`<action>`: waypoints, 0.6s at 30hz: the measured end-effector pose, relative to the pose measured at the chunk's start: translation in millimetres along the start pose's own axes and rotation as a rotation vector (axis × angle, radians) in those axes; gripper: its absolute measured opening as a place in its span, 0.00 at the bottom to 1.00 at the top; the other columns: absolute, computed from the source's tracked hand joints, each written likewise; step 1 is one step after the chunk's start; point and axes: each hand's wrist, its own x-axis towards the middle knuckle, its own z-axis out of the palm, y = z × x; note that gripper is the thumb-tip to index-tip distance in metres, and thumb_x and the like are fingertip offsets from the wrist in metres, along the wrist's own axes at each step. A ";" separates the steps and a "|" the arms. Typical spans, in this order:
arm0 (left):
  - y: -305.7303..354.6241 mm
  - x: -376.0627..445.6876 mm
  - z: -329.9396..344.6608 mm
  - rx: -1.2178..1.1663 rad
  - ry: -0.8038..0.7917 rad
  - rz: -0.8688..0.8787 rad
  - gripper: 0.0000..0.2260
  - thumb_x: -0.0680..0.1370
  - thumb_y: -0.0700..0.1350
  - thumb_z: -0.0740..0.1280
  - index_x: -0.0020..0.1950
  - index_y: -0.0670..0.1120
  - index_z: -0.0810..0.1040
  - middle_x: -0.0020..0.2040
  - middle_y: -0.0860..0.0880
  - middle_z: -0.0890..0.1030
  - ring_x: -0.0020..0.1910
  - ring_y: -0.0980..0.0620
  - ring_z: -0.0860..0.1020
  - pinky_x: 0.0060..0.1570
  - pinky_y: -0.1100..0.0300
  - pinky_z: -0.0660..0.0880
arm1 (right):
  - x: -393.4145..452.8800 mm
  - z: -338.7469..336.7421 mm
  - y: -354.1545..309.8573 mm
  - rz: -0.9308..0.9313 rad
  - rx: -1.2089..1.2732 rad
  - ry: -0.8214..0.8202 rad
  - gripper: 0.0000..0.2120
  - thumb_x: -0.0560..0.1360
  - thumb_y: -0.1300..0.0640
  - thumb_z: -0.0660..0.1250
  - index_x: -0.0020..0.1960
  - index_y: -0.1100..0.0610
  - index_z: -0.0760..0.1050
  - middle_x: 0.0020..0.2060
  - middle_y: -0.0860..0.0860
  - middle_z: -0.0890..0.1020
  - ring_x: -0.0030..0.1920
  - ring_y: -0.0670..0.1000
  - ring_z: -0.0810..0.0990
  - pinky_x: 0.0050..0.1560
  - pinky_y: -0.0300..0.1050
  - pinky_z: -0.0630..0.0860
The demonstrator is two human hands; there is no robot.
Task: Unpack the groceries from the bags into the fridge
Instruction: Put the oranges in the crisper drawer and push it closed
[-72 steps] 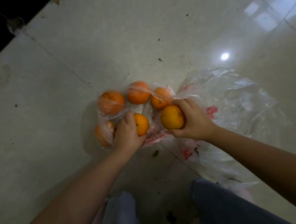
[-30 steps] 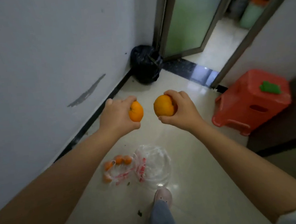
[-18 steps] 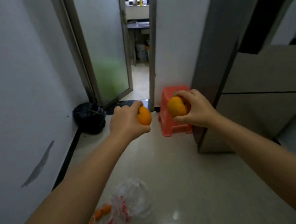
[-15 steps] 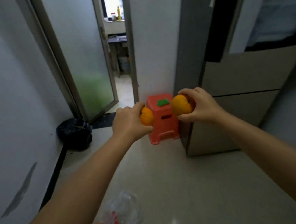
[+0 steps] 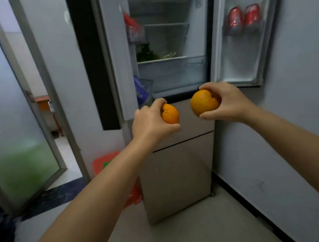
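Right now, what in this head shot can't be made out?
- Far sides of both oranges: the left hand covers much of its orange, the right hand part of its orange.
- Fridge top shelves: cut off by the top edge.
- Blue pack in the left door: mostly hidden behind the door edge, label unreadable.
- Red cans: too blurred to read.
- Red stool: mostly behind the left forearm.

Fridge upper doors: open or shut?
Open. Both upper doors are swung out; the shelves inside and red cans in the right door's bin show.
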 end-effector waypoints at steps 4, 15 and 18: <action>44.2 68.8 28.0 -0.050 0.056 -0.027 0.31 0.69 0.54 0.72 0.69 0.54 0.65 0.63 0.44 0.74 0.64 0.43 0.69 0.57 0.52 0.70 | 52.0 -27.6 56.3 -0.002 0.028 0.073 0.31 0.65 0.57 0.76 0.65 0.53 0.68 0.61 0.57 0.71 0.53 0.49 0.67 0.50 0.43 0.66; 53.6 310.2 80.1 -0.115 0.260 -0.204 0.28 0.69 0.53 0.71 0.62 0.44 0.63 0.59 0.42 0.75 0.63 0.40 0.70 0.51 0.51 0.71 | 263.9 -13.0 162.9 -0.006 0.167 0.245 0.31 0.67 0.57 0.73 0.67 0.53 0.66 0.63 0.57 0.67 0.52 0.49 0.66 0.53 0.41 0.65; 36.6 379.2 89.2 -0.108 0.247 -0.230 0.28 0.70 0.53 0.72 0.63 0.45 0.63 0.60 0.42 0.75 0.61 0.39 0.72 0.51 0.52 0.71 | 338.2 -1.5 183.7 -0.012 0.176 0.212 0.31 0.67 0.56 0.74 0.67 0.53 0.67 0.63 0.56 0.68 0.54 0.51 0.69 0.53 0.41 0.66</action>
